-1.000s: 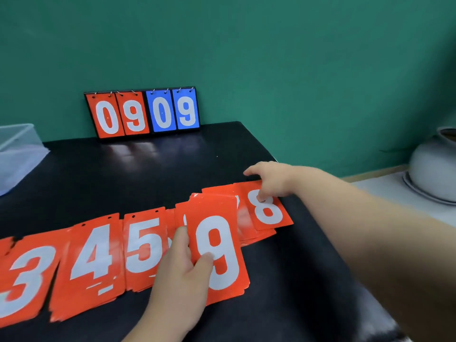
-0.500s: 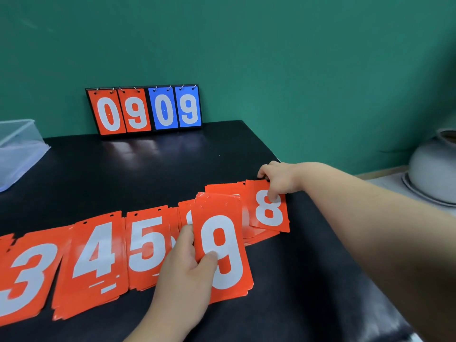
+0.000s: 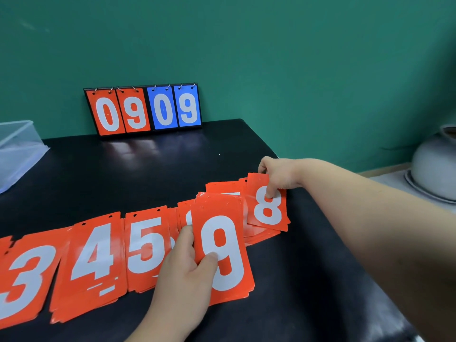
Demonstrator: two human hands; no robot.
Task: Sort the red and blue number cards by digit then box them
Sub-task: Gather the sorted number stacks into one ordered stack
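my left hand (image 3: 182,272) grips a stack of red 9 cards (image 3: 222,253), thumb across the white digit and fingers curled behind the stack's left edge. the stack is tilted up toward me, over the black table (image 3: 123,174), and covers part of a red pile behind it whose digit i cannot read.

my right hand (image 3: 278,176) reaches across from the right and pinches a red 8 card (image 3: 267,206) near its top edge, with one finger pressed on the upper loop of the 8. the card sits near the table's right edge, on top of a fanned pile of red cards (image 3: 222,188) whose digits are mostly hidden.

to the left, a row of red card piles lies face up along the near side of the table, edges overlapping: a 5 pile (image 3: 145,245) just beside my left hand, then a 4 pile (image 3: 93,257), then a 3 pile (image 3: 22,275) cut off by the frame.

at the back of the table a flip scoreboard (image 3: 145,109) stands against a green wall, showing red 0 and 9, then blue 0 and 9. a clear plastic box (image 3: 17,149) sits at the far left edge. off the table to the right is a grey pot (image 3: 436,164) on a pale surface.
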